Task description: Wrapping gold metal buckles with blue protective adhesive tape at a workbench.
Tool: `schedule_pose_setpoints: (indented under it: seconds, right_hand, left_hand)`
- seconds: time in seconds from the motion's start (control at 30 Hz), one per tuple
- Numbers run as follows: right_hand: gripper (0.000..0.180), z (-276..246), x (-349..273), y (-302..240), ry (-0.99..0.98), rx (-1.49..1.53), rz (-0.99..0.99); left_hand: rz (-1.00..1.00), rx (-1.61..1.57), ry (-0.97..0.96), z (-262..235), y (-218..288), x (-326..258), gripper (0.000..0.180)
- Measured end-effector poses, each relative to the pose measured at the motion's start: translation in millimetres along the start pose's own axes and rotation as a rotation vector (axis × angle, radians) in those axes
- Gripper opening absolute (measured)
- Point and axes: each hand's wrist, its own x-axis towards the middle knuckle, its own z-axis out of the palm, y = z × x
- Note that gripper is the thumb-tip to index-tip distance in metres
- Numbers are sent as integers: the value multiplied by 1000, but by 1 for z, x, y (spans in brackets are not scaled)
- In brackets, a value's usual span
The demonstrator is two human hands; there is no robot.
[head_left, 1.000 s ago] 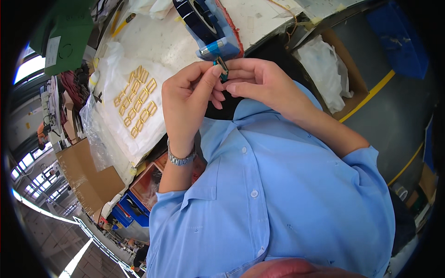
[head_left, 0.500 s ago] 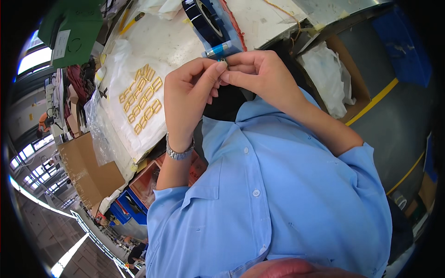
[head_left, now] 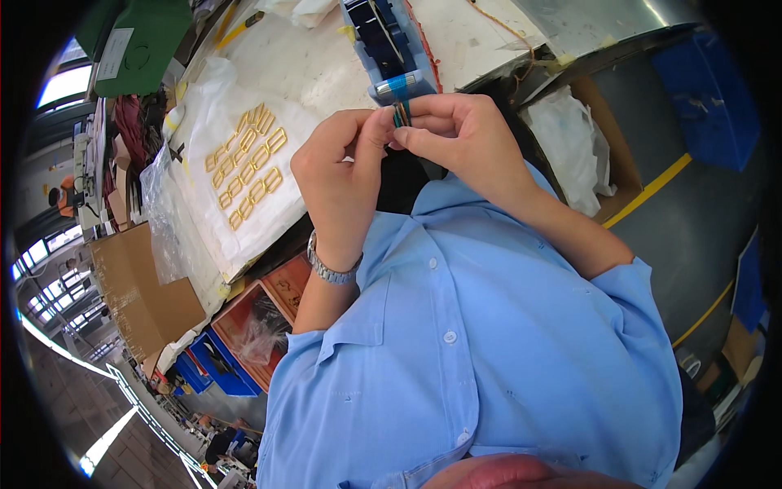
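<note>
My left hand (head_left: 346, 167) and my right hand (head_left: 464, 134) meet just in front of a tape dispenser (head_left: 423, 61). Both are closed, thumbs and fingertips pinching a small piece with blue-green tape (head_left: 401, 116) on it. Fingers cover most of that piece, so its kind cannot be made out. Above the fingertips, a strip of blue tape (head_left: 397, 84) crosses the dispenser's front roller. The dark roll (head_left: 376, 37) sits in the dispenser behind. To the left, several gold rectangular rings (head_left: 248, 167) lie in rows on a white sheet (head_left: 281, 200).
A yellow cutter (head_left: 240, 31) and a green bin (head_left: 151, 49) are at the far left. Cardboard (head_left: 142, 285) and an orange-red crate (head_left: 261, 326) stand below the table's left edge. On the right, a carton holds white plastic bags (head_left: 570, 143); a blue bin (head_left: 705, 98) stands beyond it.
My hands stay pinched together at the dispenser, the left wrist turned slightly. Blue-green tape shows more at the fingertips now. The whole view has shifted a little.
</note>
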Motion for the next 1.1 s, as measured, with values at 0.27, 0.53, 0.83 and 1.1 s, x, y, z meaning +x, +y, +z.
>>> schedule_pose_setpoints:
  seconds: [0.27, 0.53, 0.83, 1.1]
  right_hand:
    - [28, -5, -1, -7, -71, 114, 106]
    - [28, 2, -10, -15, -15, 73, 118]
    - [28, 11, -15, -20, 32, 234, 125]
    - [32, 4, -19, -41, -39, 310, 304]
  left_hand:
    - [395, 58, 37, 7, -13, -26, 26]
    - [503, 156, 176, 26, -25, -27, 26]
    - [362, 13, 272, 31, -14, -33, 30]
    - [452, 126, 235, 26, -7, -31, 36]
